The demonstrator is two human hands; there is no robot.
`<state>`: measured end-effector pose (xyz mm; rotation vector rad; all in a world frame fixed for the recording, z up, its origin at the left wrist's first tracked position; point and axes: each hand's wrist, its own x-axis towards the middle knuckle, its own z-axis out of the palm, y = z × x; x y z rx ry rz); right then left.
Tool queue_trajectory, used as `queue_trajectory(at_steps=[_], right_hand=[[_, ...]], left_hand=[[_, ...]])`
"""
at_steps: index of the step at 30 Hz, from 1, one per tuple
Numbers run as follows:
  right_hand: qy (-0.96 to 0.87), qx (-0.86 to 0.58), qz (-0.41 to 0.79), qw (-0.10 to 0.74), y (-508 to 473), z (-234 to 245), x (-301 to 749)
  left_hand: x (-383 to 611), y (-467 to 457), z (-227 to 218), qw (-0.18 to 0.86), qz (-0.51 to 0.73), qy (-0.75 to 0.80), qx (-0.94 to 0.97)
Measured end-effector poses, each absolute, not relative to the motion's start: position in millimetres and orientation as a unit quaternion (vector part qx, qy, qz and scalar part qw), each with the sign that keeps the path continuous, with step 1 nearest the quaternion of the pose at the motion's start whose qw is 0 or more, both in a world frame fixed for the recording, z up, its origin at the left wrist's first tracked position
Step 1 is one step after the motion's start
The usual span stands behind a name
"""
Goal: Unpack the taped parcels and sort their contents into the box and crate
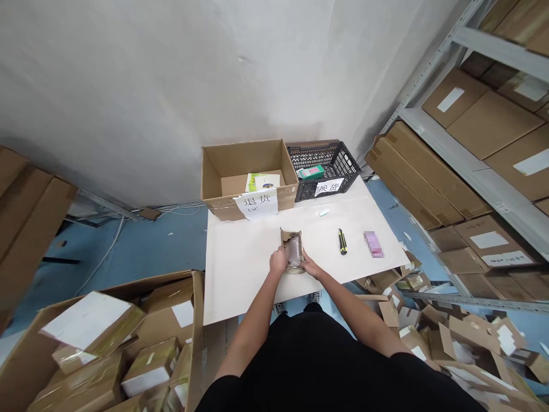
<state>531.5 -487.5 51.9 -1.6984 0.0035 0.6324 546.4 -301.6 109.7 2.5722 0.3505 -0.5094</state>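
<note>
The left hand [278,261] and right hand [310,265] clamp a small box [295,270] from both sides; opening looks done, its brown packet [294,250] still inside.

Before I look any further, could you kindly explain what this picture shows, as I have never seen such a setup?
Of course. There is no machine here: a person works with two bare hands, the left hand and the right hand. The only picture comes from a camera worn on the head, looking forward and down, so the arms enter from below. The hands hold a small open carton from both sides, with a brownish item inside. On the white table lie a black-and-yellow cutter and a pinkish thing, too pixelated to identify. At the far side stand a large cardboard box and a black crate, with a green packet in the crate.
</note>
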Motion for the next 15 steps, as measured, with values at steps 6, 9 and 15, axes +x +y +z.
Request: queue_trajectory(at_steps=[6,9,15], right_hand=[[0.032,-0.772,0.238,0.588,-490.5,45.3,528.6],[0.056,-0.797,0.206,0.565,-495.2,42.5,525.7],[0.14,-0.873,0.089,0.458,-553.6,40.9,545.5]], left_hand=[[539.0,-298.2,114.1,0.265,-0.169,0.145,0.938],[532.3,-301.3,116.0,0.266,-0.156,0.178,0.935],[522.7,-295.1,116.2,0.295,-0.099,0.274,0.91]])
